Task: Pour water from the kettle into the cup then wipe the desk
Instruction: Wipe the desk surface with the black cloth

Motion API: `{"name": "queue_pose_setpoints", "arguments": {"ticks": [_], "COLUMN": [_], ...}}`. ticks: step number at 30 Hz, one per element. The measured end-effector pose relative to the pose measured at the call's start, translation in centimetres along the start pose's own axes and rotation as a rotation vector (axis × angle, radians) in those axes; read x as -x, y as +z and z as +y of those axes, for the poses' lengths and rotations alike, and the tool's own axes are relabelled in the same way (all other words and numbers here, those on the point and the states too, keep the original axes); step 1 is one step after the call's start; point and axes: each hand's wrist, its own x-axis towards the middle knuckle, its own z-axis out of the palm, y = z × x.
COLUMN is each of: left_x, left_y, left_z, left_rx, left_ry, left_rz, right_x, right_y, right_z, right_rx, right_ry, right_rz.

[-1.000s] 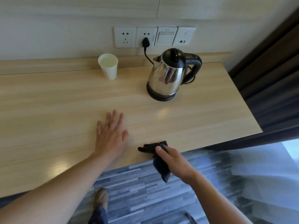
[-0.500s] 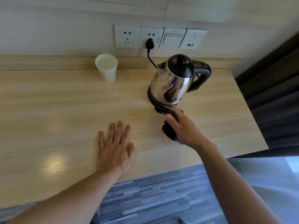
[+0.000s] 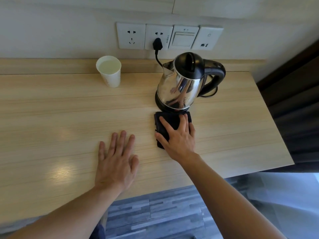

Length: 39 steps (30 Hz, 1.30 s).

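Observation:
A steel kettle (image 3: 181,83) with a black lid and handle stands on its base at the back right of the light wooden desk (image 3: 60,114). A white paper cup (image 3: 109,74) holding water stands at the back, left of the kettle. A dark cloth (image 3: 170,122) lies flat on the desk just in front of the kettle's base. My right hand (image 3: 177,137) presses flat on the cloth with fingers spread. My left hand (image 3: 117,159) rests palm down on the bare desk, left of the cloth.
A row of white wall sockets and switches (image 3: 169,37) sits above the desk, with the kettle's black plug (image 3: 157,44) in one. A dark curtain (image 3: 296,100) hangs at the right. Grey plank flooring (image 3: 155,216) shows below the desk's front edge.
My right hand brought the cloth up from the desk's front edge to just in front of the kettle and flattened it onto the surface. My left hand stayed flat on the desk.

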Motion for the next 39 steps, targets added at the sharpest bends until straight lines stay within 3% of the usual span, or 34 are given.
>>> {"name": "queue_pose_setpoints", "arguments": {"ticks": [20,29,36,39], "left_x": [0.5,0.0,0.7,0.6], "left_y": [-0.8,-1.5,0.1,0.7], "left_z": [0.5,1.2,6.5,6.2], "left_rx": [0.005,0.045,0.079,0.049], "left_ry": [-0.018,-0.022,0.023,0.017], "left_rz": [0.039,-0.053,-0.003,0.001], "right_x": [8.8,13.8,17.2,16.9], "right_y": [3.2,3.6,1.4,-2.3], "right_z": [2.3,3.9,5.4,6.4], "right_rx": [-0.033,-0.075,-0.353,-0.857], "right_ry": [-0.049,-0.115,-0.083,0.093], "right_rz": [-0.004,-0.011,0.002,-0.222]}}
